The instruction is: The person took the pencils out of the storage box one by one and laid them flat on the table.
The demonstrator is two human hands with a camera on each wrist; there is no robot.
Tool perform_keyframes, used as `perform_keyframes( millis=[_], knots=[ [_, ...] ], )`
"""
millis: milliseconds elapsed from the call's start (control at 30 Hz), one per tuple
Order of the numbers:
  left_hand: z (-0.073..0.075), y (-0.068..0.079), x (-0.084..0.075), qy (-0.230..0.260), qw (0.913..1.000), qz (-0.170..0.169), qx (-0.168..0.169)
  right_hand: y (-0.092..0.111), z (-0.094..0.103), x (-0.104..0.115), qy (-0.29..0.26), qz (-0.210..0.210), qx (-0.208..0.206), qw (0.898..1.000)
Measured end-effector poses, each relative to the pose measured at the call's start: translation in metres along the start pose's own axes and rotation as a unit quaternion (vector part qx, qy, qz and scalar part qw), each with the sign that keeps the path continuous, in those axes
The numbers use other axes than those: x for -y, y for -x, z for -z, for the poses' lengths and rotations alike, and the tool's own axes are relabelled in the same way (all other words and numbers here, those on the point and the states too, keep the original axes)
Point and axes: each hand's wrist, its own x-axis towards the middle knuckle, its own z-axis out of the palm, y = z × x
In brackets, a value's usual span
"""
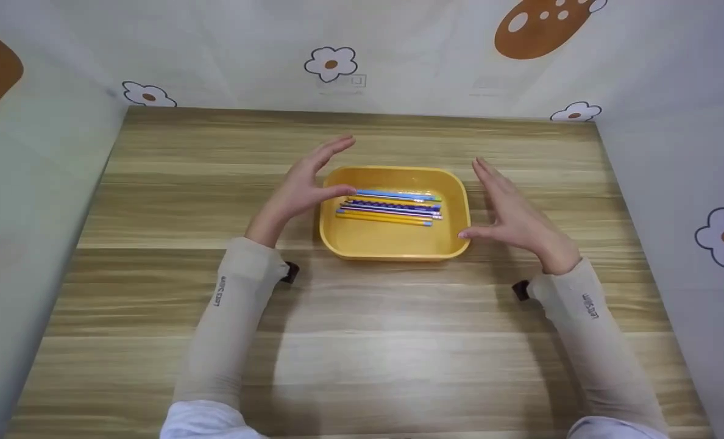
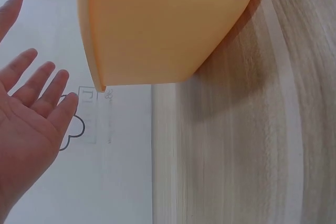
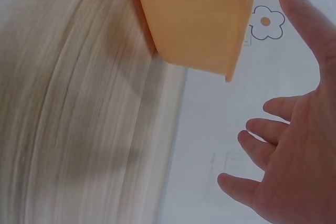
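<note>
A yellow plastic basin (image 1: 392, 247) stands on the wooden table, with several pencils (image 1: 392, 210) lying side by side in it, in blue, purple and yellow. At its left side is my left hand (image 1: 304, 189), fingers spread and the thumb reaching over the rim in the head view. My right hand (image 1: 514, 216) is at the right side, thumb tip overlapping the rim there and fingers extended forward. Both wrist views show the basin's outer wall (image 2: 157, 30) beside the open palms, the left hand (image 2: 31, 114) and the right hand (image 3: 294, 145) holding nothing.
The wood-grain table (image 1: 386, 341) is bordered by pale fabric walls (image 1: 398, 55) with flower prints at the back and both sides. A small dark piece (image 1: 290, 272) sits at the left wrist, and another dark piece (image 1: 521, 291) at the right wrist.
</note>
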Motion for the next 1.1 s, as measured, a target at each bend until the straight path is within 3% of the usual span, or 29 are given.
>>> perform_keyframes(
  millis=[633, 1100],
  knots=[
    [-0.005, -0.007, -0.005, 0.001, 0.9968, 0.015, 0.078, 0.005, -0.014, 0.013, 0.002, -0.003, 0.025, 1.0],
    [-0.004, -0.018, -0.018, -0.032, 0.9844, 0.036, 0.169, 0.007, -0.019, 0.018, 0.017, 0.015, 0.031, 0.999]
  ],
)
